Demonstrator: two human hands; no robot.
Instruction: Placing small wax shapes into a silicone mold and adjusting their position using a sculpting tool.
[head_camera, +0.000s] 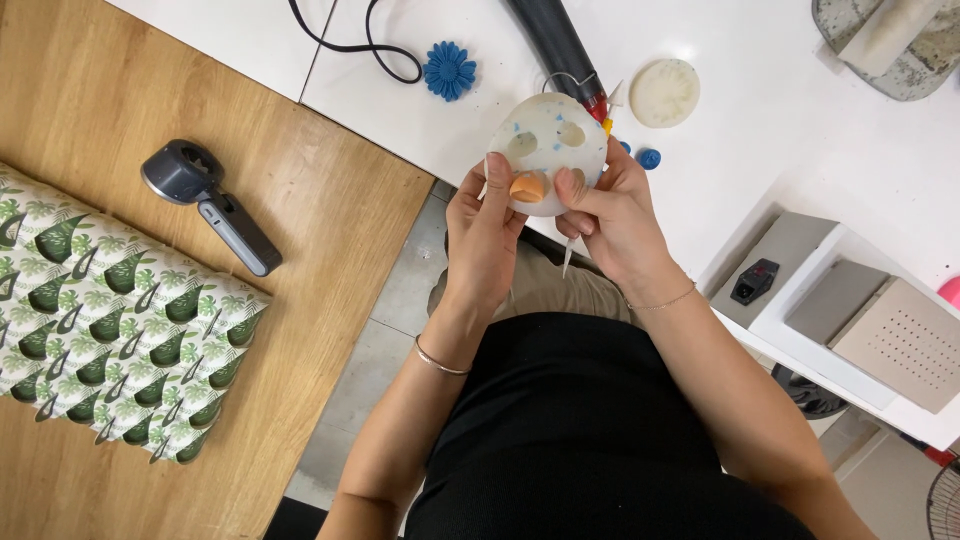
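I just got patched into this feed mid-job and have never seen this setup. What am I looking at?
There is no machine: one camera on a person's head looks down at their bare hands. The left hand and right hand hold up a round white mould with blue specks and an orange piece at its lower edge. On the white table lie a blue flower shape and a pale disc. On the wooden table sit a grey handheld tool and a leaf-patterned box.

Black top, thin wrist bangles
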